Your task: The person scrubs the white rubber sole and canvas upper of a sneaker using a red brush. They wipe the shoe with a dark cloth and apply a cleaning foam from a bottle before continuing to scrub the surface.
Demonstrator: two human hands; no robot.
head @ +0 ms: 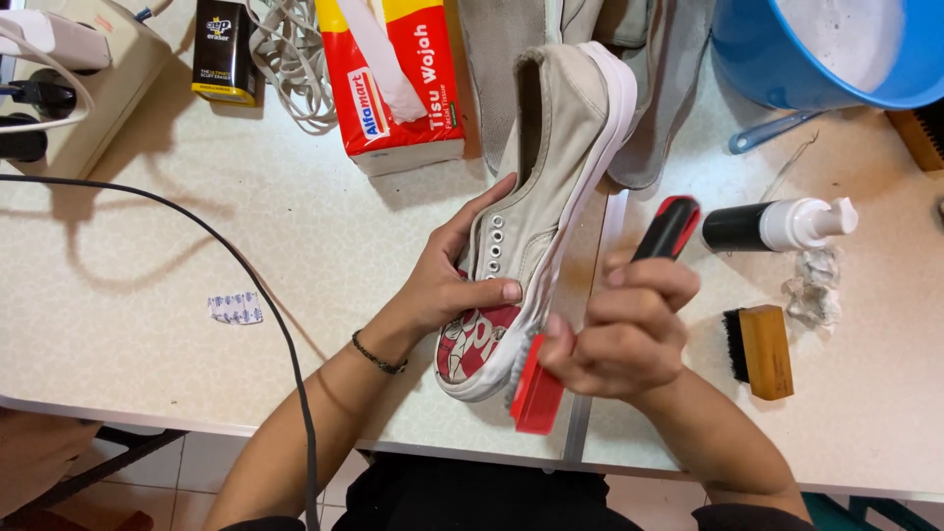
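A black cable (265, 295) crosses the table (147, 324). The left hand (442, 285) clasps a grey shoe (546, 167) with a red toe, held above the table edge. The right hand (629, 329) clenches a red brush (539, 388) against its sole. Hard scrubbing could twist the shoe loose, or knock the nearby bottle (777, 224).

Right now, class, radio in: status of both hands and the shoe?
Left hand gripping shoe, thumb across laces area. Right hand holding red brush against the sole edge. Wooden brush and bottle lie clear, to the right.
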